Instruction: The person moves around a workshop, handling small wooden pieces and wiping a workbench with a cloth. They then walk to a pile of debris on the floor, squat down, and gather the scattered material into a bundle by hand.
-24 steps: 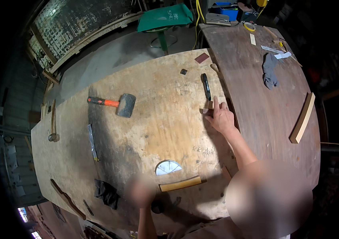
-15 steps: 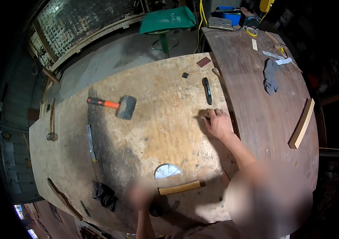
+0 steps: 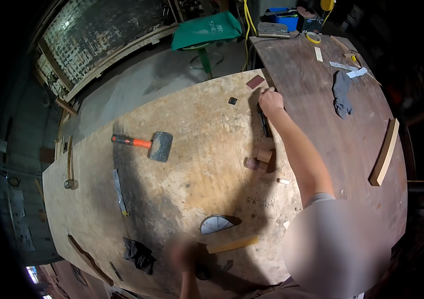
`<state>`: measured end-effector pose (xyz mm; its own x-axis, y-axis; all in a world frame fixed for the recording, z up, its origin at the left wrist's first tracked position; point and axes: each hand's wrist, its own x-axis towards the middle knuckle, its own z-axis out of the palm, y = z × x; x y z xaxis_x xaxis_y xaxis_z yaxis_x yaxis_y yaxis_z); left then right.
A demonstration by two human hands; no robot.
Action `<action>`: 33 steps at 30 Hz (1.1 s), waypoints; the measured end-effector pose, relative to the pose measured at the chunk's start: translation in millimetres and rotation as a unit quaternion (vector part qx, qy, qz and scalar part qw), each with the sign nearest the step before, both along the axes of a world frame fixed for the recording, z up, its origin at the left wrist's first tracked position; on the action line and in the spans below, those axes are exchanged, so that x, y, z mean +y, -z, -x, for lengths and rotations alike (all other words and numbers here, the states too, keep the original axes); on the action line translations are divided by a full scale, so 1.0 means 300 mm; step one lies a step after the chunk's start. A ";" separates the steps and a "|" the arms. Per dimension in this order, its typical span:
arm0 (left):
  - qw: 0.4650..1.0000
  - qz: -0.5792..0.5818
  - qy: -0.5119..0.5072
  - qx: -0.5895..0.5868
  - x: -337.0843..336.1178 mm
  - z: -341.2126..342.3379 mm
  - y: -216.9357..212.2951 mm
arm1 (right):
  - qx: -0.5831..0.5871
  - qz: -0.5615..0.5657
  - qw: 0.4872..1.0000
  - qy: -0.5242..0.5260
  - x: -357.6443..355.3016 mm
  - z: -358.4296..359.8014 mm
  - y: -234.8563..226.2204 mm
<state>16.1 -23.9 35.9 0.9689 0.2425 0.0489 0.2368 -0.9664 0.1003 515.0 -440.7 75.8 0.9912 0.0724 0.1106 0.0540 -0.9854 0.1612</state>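
Observation:
My right hand [image 3: 272, 102] reaches to the far right of the pale workbench top [image 3: 207, 174], by its seam with the darker table. Its fingers are closed, and what they hold, if anything, is hidden. A black marker [image 3: 264, 124] lies just below this hand, its upper end covered. Nearer me are small wooden blocks [image 3: 264, 155]. My left hand [image 3: 182, 251] is smeared by blur at the near edge, so its fingers do not show. Beside it lie a curved wooden strip [image 3: 233, 244] and a white half-round piece [image 3: 217, 224] with lines on it.
A black-and-orange mallet [image 3: 159, 146], a metal strip [image 3: 120, 192], a dark cloth [image 3: 139, 255] and a hammer [image 3: 69, 183] lie to the left. A dark red sheet [image 3: 255, 81] is at the far edge. The darker table [image 3: 321, 144] carries a glove [image 3: 341, 94] and a wooden bar [image 3: 385, 152].
My right hand has moved away from me, past the marker, uncovering the small wooden blocks. The view has shifted slightly; my left hand stays near the curved strip.

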 end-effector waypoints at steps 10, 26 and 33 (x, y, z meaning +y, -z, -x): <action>0.999 -0.016 -0.005 0.030 0.002 0.004 -0.007 | -0.120 -0.070 0.990 -0.026 0.087 0.257 -0.015; 0.994 -0.087 0.031 0.055 0.034 0.043 0.045 | 0.007 -0.219 0.974 0.061 0.189 0.288 -0.030; 0.991 0.048 -0.037 0.117 -0.045 -0.029 -0.086 | 0.098 -0.279 0.955 -0.016 0.116 0.521 -0.189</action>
<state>24.8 -37.3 61.6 0.9307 0.3052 -0.2018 0.3335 -0.9345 0.1247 358.7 -405.7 132.4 0.9950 0.0877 -0.0475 0.0611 -0.9122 -0.4051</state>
